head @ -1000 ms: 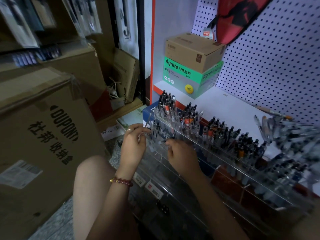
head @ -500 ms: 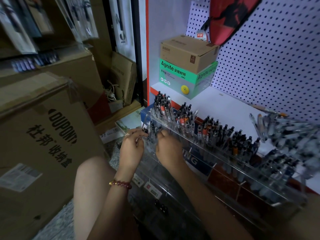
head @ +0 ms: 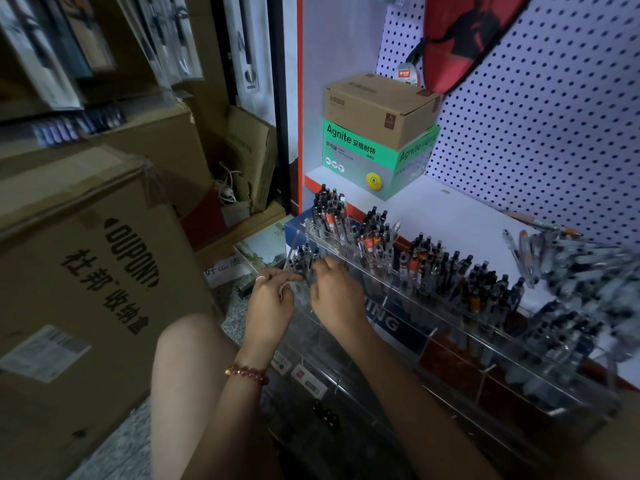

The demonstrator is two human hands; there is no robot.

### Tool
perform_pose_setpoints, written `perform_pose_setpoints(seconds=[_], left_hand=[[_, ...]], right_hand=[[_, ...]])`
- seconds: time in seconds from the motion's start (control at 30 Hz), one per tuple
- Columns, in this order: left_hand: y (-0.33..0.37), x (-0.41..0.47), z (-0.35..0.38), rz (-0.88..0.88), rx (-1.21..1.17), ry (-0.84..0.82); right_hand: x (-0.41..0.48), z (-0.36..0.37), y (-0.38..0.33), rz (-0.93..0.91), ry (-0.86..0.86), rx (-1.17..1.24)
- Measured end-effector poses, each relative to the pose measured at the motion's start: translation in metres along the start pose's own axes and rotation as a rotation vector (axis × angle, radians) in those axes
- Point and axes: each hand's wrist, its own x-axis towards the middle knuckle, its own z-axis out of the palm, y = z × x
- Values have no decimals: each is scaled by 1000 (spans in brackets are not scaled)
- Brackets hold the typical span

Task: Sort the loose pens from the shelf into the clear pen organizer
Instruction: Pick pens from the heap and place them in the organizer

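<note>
The clear pen organizer (head: 450, 327) is a tiered acrylic rack along the front of the white shelf (head: 450, 216). Its back row holds several bunches of upright black-capped pens (head: 374, 237). At the left end of the lower tier stands a small bunch of pens (head: 303, 258). My left hand (head: 270, 303) pinches this bunch from the left with thumb and forefinger. From the right, my right hand (head: 334, 294) grips the same bunch with curled fingers. A blurred heap of loose pens (head: 575, 271) lies on the shelf at the right.
A brown carton (head: 377, 105) sits on a green Agnite box (head: 360, 154) at the back of the shelf, against the pegboard (head: 540, 133). A large DUPONT carton (head: 86, 278) stands at my left, beside my knee (head: 194, 375). A red bag (head: 467, 36) hangs above.
My right hand has slid left along the organizer to meet my left hand at the rack's left end. Both now hold the small bunch of pens.
</note>
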Motion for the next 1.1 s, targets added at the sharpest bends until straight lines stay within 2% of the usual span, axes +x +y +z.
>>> perform_pose_setpoints(seconds=[0.33, 0.53, 0.87, 0.97, 1.1], left_hand=[[1, 0, 0, -11, 1, -12], [0, 0, 2, -8, -1, -20], [-3, 0, 8, 14, -16, -28], [-4, 0, 10, -1, -30, -21], [-7, 0, 8, -15, -66, -28]], right_hand=[[1, 7, 1, -84, -41, 39], [4, 3, 1, -53, -36, 99], [6, 10, -6, -63, -6, -24], [0, 20, -11, -26, 46, 19], [-2, 21, -13, 33, 28, 77]])
